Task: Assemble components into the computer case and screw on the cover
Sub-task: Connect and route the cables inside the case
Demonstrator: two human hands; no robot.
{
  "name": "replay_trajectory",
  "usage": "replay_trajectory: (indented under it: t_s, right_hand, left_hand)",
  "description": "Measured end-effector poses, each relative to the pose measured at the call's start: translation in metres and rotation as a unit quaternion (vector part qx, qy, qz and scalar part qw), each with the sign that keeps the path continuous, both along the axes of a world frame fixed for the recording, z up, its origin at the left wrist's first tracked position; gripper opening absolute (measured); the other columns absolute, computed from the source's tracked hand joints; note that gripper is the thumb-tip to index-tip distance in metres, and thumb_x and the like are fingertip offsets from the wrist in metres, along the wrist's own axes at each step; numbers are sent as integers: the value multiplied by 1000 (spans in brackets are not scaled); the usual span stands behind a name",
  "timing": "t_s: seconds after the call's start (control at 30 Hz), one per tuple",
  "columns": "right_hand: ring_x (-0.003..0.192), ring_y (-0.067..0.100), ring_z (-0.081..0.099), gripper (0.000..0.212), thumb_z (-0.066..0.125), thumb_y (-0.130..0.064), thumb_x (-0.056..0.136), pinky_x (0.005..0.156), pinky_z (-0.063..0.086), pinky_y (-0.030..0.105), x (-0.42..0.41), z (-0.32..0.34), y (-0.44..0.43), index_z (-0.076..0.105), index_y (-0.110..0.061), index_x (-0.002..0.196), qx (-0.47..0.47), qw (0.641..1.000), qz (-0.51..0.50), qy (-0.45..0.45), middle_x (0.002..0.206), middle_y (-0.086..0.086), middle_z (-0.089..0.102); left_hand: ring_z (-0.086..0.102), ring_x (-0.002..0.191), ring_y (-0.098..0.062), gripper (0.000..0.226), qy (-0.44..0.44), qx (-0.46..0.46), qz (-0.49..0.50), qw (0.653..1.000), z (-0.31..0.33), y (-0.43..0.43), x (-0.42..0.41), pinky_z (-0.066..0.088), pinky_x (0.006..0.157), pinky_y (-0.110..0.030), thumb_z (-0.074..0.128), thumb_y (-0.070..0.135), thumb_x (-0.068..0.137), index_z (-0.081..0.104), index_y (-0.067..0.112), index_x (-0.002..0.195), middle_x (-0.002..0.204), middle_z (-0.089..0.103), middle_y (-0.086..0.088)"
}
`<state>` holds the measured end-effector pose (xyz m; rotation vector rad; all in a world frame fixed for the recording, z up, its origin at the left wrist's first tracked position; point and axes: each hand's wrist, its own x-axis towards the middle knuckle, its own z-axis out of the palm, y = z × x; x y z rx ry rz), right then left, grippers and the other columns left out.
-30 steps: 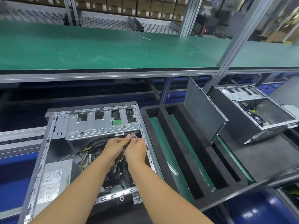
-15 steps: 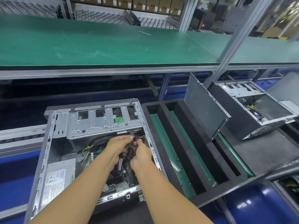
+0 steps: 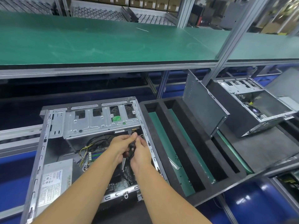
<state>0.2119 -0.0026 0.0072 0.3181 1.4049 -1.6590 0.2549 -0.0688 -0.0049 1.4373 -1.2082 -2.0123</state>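
Observation:
An open computer case [image 3: 42, 152] lies on its side in front of me, its silver drive cage [image 3: 97, 123] at the far end and a grey power supply [image 3: 55, 180] at the near left. Both hands reach inside near the right wall. My left hand [image 3: 120, 147] and my right hand [image 3: 140, 152] are curled together around a bundle of black cables [image 3: 131, 147] just below the drive cage. The motherboard [image 3: 95, 156] shows beneath, partly hidden by my forearms. A grey side cover [image 3: 203, 102] leans upright in the foam rack to the right.
A black foam rack [image 3: 174, 152] with green-lined slots stands right of the case. A second open case [image 3: 258, 104] sits at the far right. A green shelf [image 3: 105, 41] overhangs the bench, carried by an aluminium post [image 3: 226, 46].
Both hands stayed inside the case near the drive cage, dropping slightly and closing around the black cables. The view shifted a little.

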Motion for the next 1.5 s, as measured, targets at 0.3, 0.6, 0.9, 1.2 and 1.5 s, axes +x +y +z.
replay_trajectory:
  t_s: [0.3, 0.6, 0.9, 1.2, 1.5]
  right_hand:
    - [95, 16, 64, 21, 48, -20, 109, 79, 54, 34, 3, -2, 5, 64, -26, 97, 35, 997, 52, 37, 104, 2, 68]
    - [93, 2, 64, 15, 51, -25, 107, 69, 47, 16, 19, 3, 14, 60, -33, 98, 38, 977, 20, 209, 103, -10, 68]
    - [104, 11, 66, 15, 62, -22, 103, 84, 52, 22, 14, 6, 22, 65, -19, 117, 12, 986, 45, 162, 112, -2, 70]
    - [110, 29, 67, 13, 64, -23, 102, 100, 55, 48, 14, 0, 4, 69, -17, 112, 16, 999, -1, 36, 115, 10, 71]
    - [112, 30, 67, 9, 63, -29, 102, 101, 54, 48, -2, -6, -10, 71, -26, 102, 9, 999, 32, 13, 114, 11, 72]
  left_hand:
    - [58, 69, -15, 42, -33, -73, 58, 995, -7, 8, 5, 48, 64, -26, 87, 36, 71, 67, 12, 99, 93, 69, -6]
    - [69, 79, -3, 20, -48, -303, -93, 947, 15, 15, 33, 54, 72, -27, 78, 53, 73, 75, 35, 80, 82, 74, 12]
    - [69, 92, -3, 21, -50, -223, -172, 958, 17, -7, 34, 49, 82, -24, 65, 38, 93, 81, 25, 87, 89, 77, 10]
    - [58, 106, -31, 43, -147, -120, -126, 974, 24, -13, 16, 50, 93, -54, 77, 55, 75, 79, 12, 83, 99, 70, -13]
    - [62, 58, -25, 27, -80, -78, -50, 992, 6, -7, 17, 55, 56, -32, 76, 41, 83, 78, 17, 94, 92, 74, -13]
